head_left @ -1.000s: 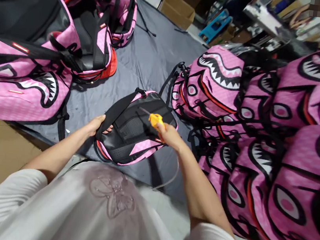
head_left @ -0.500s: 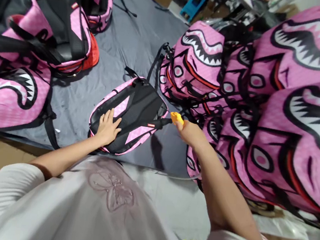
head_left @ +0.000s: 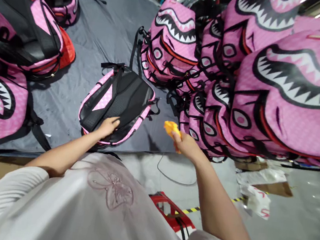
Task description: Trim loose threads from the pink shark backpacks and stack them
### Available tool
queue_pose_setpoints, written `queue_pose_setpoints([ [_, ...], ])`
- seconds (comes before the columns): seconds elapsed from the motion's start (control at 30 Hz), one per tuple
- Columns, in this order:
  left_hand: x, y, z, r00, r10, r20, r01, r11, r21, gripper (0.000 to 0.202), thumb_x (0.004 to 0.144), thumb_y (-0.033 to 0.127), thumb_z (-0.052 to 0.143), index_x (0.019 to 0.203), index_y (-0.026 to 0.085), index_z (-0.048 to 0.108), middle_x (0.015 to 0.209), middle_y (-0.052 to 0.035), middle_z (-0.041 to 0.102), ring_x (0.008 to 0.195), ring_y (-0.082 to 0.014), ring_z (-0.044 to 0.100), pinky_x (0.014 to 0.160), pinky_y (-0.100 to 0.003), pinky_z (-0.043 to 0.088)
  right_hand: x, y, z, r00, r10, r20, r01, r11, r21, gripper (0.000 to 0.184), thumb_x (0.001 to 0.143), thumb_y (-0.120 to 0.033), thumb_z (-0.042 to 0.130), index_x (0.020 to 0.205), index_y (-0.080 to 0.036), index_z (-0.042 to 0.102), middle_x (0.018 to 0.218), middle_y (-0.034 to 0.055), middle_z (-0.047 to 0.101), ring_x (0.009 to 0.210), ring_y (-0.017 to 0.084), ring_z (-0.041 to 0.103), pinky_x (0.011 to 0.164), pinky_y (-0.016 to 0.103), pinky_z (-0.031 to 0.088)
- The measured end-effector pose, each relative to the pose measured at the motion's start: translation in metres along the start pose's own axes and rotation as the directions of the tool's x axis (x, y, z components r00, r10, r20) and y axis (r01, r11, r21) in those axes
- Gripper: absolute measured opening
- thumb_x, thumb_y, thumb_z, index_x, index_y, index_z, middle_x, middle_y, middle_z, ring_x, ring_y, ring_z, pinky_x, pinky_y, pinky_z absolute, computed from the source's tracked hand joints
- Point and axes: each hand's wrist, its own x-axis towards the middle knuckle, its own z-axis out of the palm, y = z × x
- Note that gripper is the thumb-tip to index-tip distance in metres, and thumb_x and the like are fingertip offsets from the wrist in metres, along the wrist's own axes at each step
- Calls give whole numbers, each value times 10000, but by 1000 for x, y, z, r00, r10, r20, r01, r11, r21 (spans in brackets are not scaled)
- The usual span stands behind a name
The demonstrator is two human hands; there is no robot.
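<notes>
A pink backpack (head_left: pixel 112 97) with a black padded back and black straps lies back-side up on the grey floor sheet (head_left: pixel 106 37). My left hand (head_left: pixel 107 125) rests on its near edge, fingers curled over the black panel. Off to the backpack's right, in the air, my right hand (head_left: pixel 184 144) is closed round a small orange tool (head_left: pixel 171 128). A thin hose (head_left: pixel 170 175) trails from it down to the floor.
A tall pile of pink shark-mouth backpacks (head_left: pixel 243 80) fills the right. More such backpacks (head_left: pixel 12 47) are stacked on the left. A red stool (head_left: pixel 172 213) stands by my legs. Crumpled plastic wrapping (head_left: pixel 257 189) lies on the concrete at right.
My left hand let go of the strap and slid to the backpack's near edge. My right hand carried the orange tool off the backpack to the right. The view swung rightwards.
</notes>
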Motion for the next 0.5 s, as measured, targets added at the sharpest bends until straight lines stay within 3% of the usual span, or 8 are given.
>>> queue_pose_setpoints([
  [0.03, 3, -3, -4, 994, -106, 31, 109, 984, -141, 394, 987, 314, 401, 1296, 181, 607, 1033, -122, 736, 893, -252, 692, 738, -358, 539, -5, 2, 4, 1000, 3, -27, -3, 1000, 10, 517, 998, -572, 300, 850, -164, 581, 505, -3, 539, 452, 142, 508, 509, 246, 379],
  [0.07, 4, -4, -6, 979, -196, 61, 205, 950, -234, 399, 993, 320, 381, 1293, 177, 603, 980, -122, 741, 843, -252, 699, 683, -350, 535, -9, 1, 8, 999, -39, 32, 38, 999, 32, 522, 993, -586, 309, 828, -168, 574, 518, 3, 553, 466, 142, 519, 523, 246, 390],
  [0.13, 0, -3, -3, 974, -222, 46, 226, 941, -251, 400, 988, 309, 394, 1315, 193, 593, 1037, -132, 735, 907, -262, 693, 708, -359, 535, -16, -4, 12, 959, -191, 211, 173, 979, 104, 518, 988, -600, 333, 826, -170, 573, 562, 11, 595, 508, 145, 554, 564, 242, 418],
  [0.17, -6, -2, 2, 989, -149, -12, 145, 975, -169, 406, 976, 304, 430, 1341, 218, 585, 1153, -141, 708, 1013, -276, 668, 783, -386, 532, -17, -7, 13, 948, -232, 219, 213, 971, 107, 515, 994, -590, 331, 843, -166, 581, 583, 16, 612, 529, 148, 568, 582, 240, 422],
  [0.23, -19, 3, 16, 989, 98, -110, -82, 987, 140, 456, 942, 301, 508, 1395, 290, 561, 1450, -134, 536, 1247, -323, 532, 958, -473, 468, -15, -14, 11, 986, -167, 22, 168, 986, -11, 500, 1016, -545, 320, 904, -151, 606, 641, 43, 648, 577, 160, 594, 599, 241, 406],
  [0.3, -31, 9, 31, 956, 279, -87, -210, 863, 459, 495, 921, 309, 549, 1417, 323, 549, 1612, -114, 314, 1349, -377, 399, 1027, -549, 393, -10, -18, 9, 986, -82, -149, 60, 987, -147, 462, 1022, -506, 353, 968, -139, 628, 742, 88, 692, 646, 178, 627, 600, 245, 383],
  [0.4, -37, 18, 42, 970, 241, -6, -181, 743, 644, 530, 912, 351, 574, 1434, 270, 536, 1634, -162, 233, 1338, -421, 373, 1005, -581, 383, -7, -19, 8, 992, -23, -125, -11, 964, -264, 428, 1016, -490, 407, 1056, -134, 642, 911, 146, 728, 758, 202, 665, 603, 250, 369],
  [0.5, -32, 27, 28, 977, 204, 56, -195, 769, 609, 614, 878, 457, 621, 1435, 217, 527, 1595, -220, 290, 1333, -456, 370, 1016, -604, 360, -17, -16, 20, 977, 28, -213, -95, 946, -311, 444, 1042, -455, 344, 1117, -121, 626, 978, 174, 727, 836, 224, 680, 624, 259, 371],
])
